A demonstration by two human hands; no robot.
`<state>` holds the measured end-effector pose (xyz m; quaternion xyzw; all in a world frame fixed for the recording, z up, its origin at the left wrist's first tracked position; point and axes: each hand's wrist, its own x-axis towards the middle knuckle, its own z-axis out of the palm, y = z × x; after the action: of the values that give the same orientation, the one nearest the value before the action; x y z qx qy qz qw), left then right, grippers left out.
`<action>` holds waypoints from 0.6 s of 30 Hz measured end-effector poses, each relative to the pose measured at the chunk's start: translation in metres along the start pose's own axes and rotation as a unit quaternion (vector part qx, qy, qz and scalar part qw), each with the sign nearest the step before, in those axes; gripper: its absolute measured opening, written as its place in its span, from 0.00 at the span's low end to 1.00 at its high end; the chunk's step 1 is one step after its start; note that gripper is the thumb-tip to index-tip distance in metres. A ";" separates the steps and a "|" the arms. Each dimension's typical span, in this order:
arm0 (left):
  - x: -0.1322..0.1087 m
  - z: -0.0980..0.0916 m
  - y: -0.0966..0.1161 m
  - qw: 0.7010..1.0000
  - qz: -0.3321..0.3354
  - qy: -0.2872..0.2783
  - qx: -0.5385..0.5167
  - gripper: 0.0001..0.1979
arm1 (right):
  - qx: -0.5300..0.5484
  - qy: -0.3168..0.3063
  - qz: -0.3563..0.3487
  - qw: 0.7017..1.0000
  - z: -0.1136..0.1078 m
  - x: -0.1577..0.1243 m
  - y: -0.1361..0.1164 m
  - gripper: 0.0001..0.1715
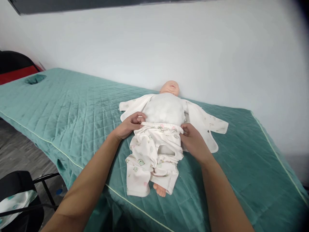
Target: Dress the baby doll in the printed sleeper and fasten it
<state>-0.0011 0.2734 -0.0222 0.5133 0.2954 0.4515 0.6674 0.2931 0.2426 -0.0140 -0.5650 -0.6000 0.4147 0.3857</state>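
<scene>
The trousers (149, 154) sit on the doll (165, 108) at the middle of the bed (72, 106), with their gathered waistband (161, 126) across its belly. The left hand (131, 125) pinches that band at the doll's 9 o'clock, and the right hand (193, 141) pinches it at 3 o'clock. Each grip is closed on the cloth.

The risks, as I judge them:
- An uneven pull could twist the band or drag the light doll toward 6 o'clock and the bed's near edge.
- The leg toward 7 o'clock looks bunched and slack, and only one bare foot (159, 190) shows, so a limb may be caught inside a fold.

The trousers are thin, soft white knit, wrinkled, with small green and pink prints. The doll's torso is smooth, pale and rounded, and its head points to 12 o'clock. An open jacket (205, 124) of the same fabric lies spread flat beneath it, with its sleeves out at 10 and 3 o'clock. The bed cover is teal, quilted in diamonds, with light piping and a face hole (35, 79) at 10 o'clock. A plain matte wall (217, 48) stands behind the bed.
</scene>
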 end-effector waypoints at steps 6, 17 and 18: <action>0.007 -0.003 -0.003 0.998 0.045 0.036 -0.040 0.27 | -0.032 0.050 0.038 0.998 0.004 -0.003 -0.005 0.13; 0.020 0.002 -0.016 0.964 0.126 0.225 0.066 0.20 | -0.052 0.138 -0.005 0.989 0.013 0.003 0.001 0.17; 0.022 0.004 -0.016 0.955 0.130 0.241 0.114 0.18 | -0.051 0.147 -0.011 0.988 0.013 0.004 0.002 0.17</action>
<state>0.0163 0.2906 -0.0344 0.4962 0.4278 0.6078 0.4488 0.2812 0.2455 -0.0210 -0.6321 -0.5635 0.2917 0.4448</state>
